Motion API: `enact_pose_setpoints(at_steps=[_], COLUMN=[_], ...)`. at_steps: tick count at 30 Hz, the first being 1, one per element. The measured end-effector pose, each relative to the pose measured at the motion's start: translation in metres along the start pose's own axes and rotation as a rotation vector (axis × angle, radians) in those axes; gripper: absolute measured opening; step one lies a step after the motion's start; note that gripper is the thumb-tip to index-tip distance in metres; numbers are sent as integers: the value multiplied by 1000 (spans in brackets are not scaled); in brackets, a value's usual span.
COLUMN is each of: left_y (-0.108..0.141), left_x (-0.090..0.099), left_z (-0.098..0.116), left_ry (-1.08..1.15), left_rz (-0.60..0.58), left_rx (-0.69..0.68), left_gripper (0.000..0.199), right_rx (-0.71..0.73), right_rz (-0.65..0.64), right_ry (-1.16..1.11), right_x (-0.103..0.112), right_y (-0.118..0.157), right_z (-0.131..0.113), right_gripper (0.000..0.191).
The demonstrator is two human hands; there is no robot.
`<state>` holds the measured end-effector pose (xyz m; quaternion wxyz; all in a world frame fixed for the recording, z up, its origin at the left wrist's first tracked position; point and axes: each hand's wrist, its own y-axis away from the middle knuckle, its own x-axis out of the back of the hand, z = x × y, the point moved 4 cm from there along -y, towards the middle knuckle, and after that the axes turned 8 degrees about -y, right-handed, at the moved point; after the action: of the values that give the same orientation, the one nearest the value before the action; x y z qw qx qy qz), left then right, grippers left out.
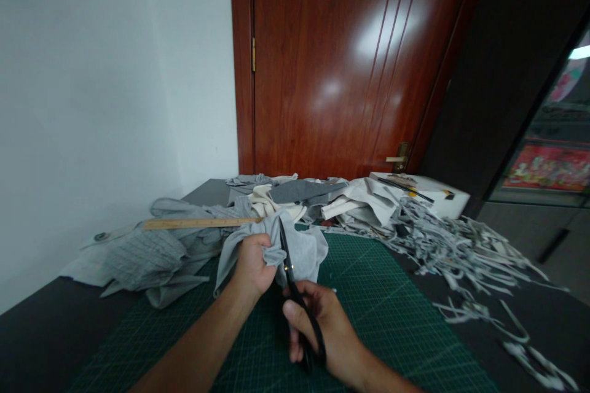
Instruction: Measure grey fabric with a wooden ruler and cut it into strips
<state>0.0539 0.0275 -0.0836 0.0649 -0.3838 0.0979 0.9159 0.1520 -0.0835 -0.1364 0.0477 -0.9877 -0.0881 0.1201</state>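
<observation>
Bunched in my left hand [256,263] is a piece of light grey fabric [308,252], its loose part hanging to the right above the green cutting mat [359,282]. My right hand [318,325] grips the handles of black scissors [288,267], fingers wrapped in the loops. The blades point away from me and lie against the fabric, just right of my left fist. Whether the blades are parted is hard to make out. Folds hide part of my left fingers.
Crumpled grey cloth [142,258] lies left, with a wooden ruler [203,223] across it. More cloth pieces [364,199] are heaped at the back. Cut grey strips [442,239] pile up on the right, before a white box [449,196]. A wooden door [318,61] stands behind.
</observation>
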Motion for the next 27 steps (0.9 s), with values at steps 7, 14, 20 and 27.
enact_pose_setpoints(at_steps=[7, 14, 20, 27], left_y=[7, 10, 6, 2], left_x=[-8, -15, -11, -5], left_z=[-1, 5, 11, 14], left_ry=[-15, 57, 96, 109], left_rz=[-58, -97, 10, 73], left_rx=[71, 18, -55, -132], left_gripper=[30, 22, 21, 24], right_rx=[-4, -20, -24, 9], right_rz=[-2, -41, -52, -23], right_ry=[-18, -26, -27, -49], right_x=[0, -2, -1, -2], right_y=[0, 1, 1, -1], right_z=[1, 5, 6, 2], right_gripper=[71, 77, 75, 75])
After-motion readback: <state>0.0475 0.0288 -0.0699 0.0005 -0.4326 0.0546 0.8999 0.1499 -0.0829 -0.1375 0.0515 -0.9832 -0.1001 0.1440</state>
